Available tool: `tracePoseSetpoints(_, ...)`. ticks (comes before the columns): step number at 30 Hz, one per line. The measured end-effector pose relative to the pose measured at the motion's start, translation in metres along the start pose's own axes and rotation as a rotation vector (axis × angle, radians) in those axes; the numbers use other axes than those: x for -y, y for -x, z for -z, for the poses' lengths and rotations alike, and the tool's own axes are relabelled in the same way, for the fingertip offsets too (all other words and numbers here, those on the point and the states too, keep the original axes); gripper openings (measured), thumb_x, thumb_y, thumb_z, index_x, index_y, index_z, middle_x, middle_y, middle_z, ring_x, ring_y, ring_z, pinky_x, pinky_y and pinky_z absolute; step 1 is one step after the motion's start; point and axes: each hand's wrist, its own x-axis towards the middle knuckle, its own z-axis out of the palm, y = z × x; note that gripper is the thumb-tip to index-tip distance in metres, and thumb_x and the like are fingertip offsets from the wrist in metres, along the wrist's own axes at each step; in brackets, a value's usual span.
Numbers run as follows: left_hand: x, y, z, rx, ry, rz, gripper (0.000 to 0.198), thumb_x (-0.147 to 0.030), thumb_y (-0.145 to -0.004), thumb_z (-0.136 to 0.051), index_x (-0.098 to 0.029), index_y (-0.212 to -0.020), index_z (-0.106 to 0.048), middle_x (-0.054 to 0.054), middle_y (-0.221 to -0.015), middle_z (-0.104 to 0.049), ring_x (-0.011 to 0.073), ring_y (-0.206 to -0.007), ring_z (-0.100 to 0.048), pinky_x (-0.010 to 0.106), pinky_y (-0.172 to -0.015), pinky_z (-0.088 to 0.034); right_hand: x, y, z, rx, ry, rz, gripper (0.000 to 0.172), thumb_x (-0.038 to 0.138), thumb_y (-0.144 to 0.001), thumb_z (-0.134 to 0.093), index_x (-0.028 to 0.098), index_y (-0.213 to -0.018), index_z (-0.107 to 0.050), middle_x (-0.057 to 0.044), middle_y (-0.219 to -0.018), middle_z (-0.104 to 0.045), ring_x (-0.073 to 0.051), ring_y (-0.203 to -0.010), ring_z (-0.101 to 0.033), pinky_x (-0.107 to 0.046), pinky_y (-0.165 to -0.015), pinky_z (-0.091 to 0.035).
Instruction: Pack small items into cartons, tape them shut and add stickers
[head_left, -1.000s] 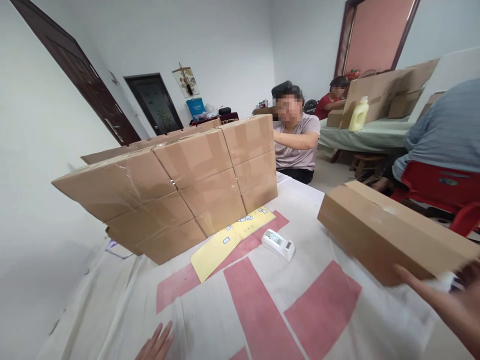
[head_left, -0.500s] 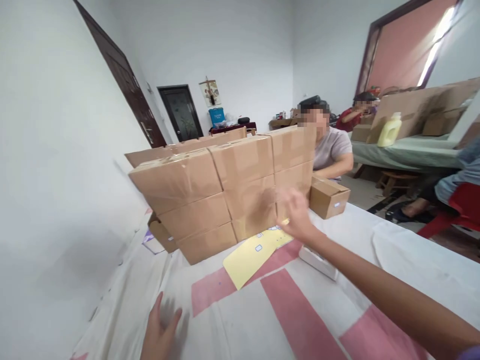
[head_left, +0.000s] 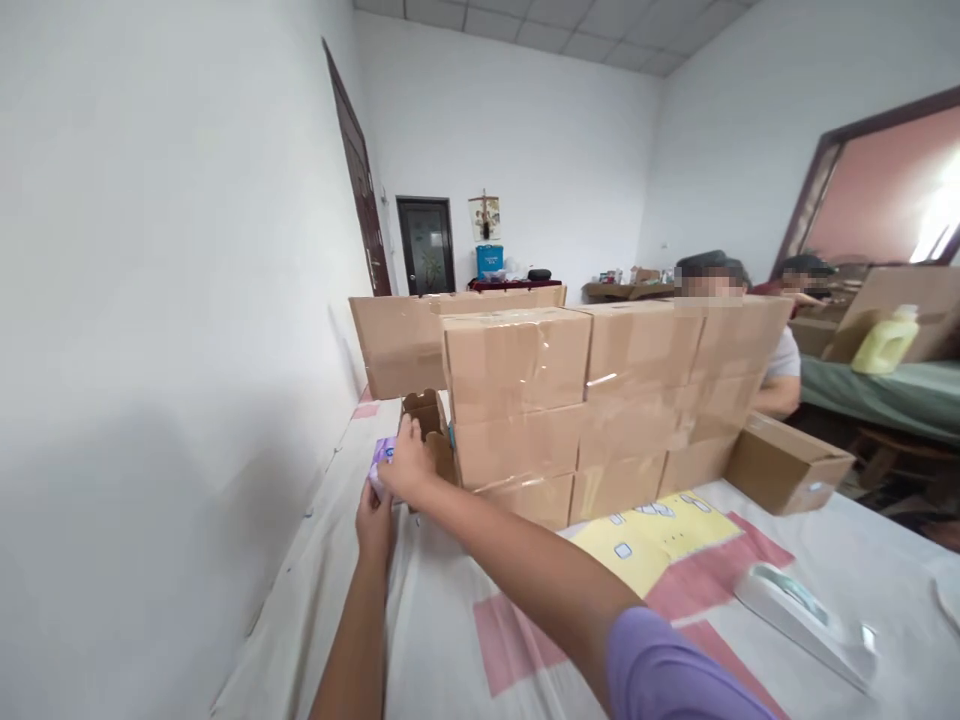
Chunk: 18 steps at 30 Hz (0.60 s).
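Observation:
A small purple-and-white pack [head_left: 382, 452] is at the left end of the stacked cardboard boxes [head_left: 517, 375]. My left hand [head_left: 373, 515] has closed on its near lower edge. My right hand [head_left: 410, 465] reaches across to the left and grips the pack's right side, thumb against it and fingers pointing up. Parts of both hands' grip are hidden. Just behind my right hand stands an open brown carton [head_left: 424, 410] with its flaps up, close against the stack.
A yellow printed sheet [head_left: 637, 565] lies before the stack on the white-and-pink cloth [head_left: 517, 650]. To the right are a white elongated device [head_left: 806, 615] and a cardboard box [head_left: 787, 465]. A cardboard panel [head_left: 397, 345] stands behind. A person [head_left: 784, 375] sits beyond the stack.
The view has swung left. My right hand has moved from the front of the stack to its left end, and my left hand has reached forward; both now hold the purple-and-white pack.

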Motion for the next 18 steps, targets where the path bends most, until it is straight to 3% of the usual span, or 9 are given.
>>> tracePoseSetpoints(3,0.017,-0.005,-0.003,-0.114,0.001,-0.008,0.038,-0.04,-0.095,-0.062,-0.018,-0.125,-0.06,0.009,-0.127,-0.063,0.0236,-0.111,-0.063,0.048,-0.095,-0.054,-0.002,-0.036,-0.007,0.026,0.083,-0.057,0.038,0.026,-0.079,-0.065,0.011,-0.114,-0.068,-0.02,-0.112,-0.074,-0.033,-0.102,-0.072,-0.036,-0.078,-0.054)
tracePoseSetpoints(6,0.022,-0.006,-0.002,-0.191,-0.037,-0.038,0.033,-0.04,-0.095,-0.062,-0.017,-0.118,-0.063,0.008,-0.119,-0.065,0.0212,-0.105,-0.065,0.045,-0.092,-0.056,-0.011,-0.042,-0.014,0.026,0.094,0.03,0.019,0.028,-0.084,-0.06,0.019,-0.096,-0.072,-0.012,-0.099,-0.077,-0.027,-0.097,-0.073,-0.031,-0.076,-0.05)
tracePoseSetpoints(8,0.011,-0.007,0.002,-0.265,-0.075,-0.062,0.032,-0.041,-0.095,-0.061,-0.016,-0.116,-0.063,0.007,-0.116,-0.066,0.0201,-0.101,-0.065,0.043,-0.089,-0.056,-0.014,-0.035,-0.014,0.013,0.064,0.117,0.014,0.027,-0.083,-0.059,0.022,-0.09,-0.071,-0.007,-0.092,-0.077,-0.023,-0.09,-0.073,-0.027,-0.072,-0.048)
tracePoseSetpoints(11,-0.03,-0.007,0.019,-0.432,-0.142,-0.113,0.031,-0.042,-0.095,-0.06,-0.016,-0.111,-0.064,0.006,-0.112,-0.066,0.0198,-0.099,-0.064,0.043,-0.089,-0.055,-0.008,-0.015,0.001,0.008,-0.04,0.269,0.006,0.026,-0.081,-0.061,0.022,-0.08,-0.065,-0.001,-0.075,-0.072,-0.018,-0.072,-0.07,-0.024,-0.062,-0.042)
tracePoseSetpoints(14,-0.091,0.008,0.055,-0.555,-0.21,-0.219,0.026,-0.039,-0.097,-0.055,-0.016,-0.1,-0.067,0.005,-0.098,-0.065,0.0199,-0.096,-0.062,0.043,-0.092,-0.05,0.0,0.018,0.037,0.065,-0.261,0.384,0.012,0.028,-0.087,-0.056,0.021,-0.077,-0.055,0.005,-0.063,-0.06,-0.012,-0.051,-0.061,-0.021,-0.051,-0.037)
tracePoseSetpoints(18,-0.174,0.071,0.122,-0.61,-0.282,-0.386,0.026,-0.039,-0.092,-0.056,-0.019,-0.095,-0.072,0.006,-0.087,-0.062,0.0225,-0.092,-0.058,0.039,-0.093,-0.046,-0.011,0.083,0.108,0.216,-0.45,0.567,0.017,0.032,-0.092,-0.054,0.021,-0.08,-0.049,0.007,-0.062,-0.049,-0.01,-0.048,-0.054,-0.021,-0.048,-0.035)
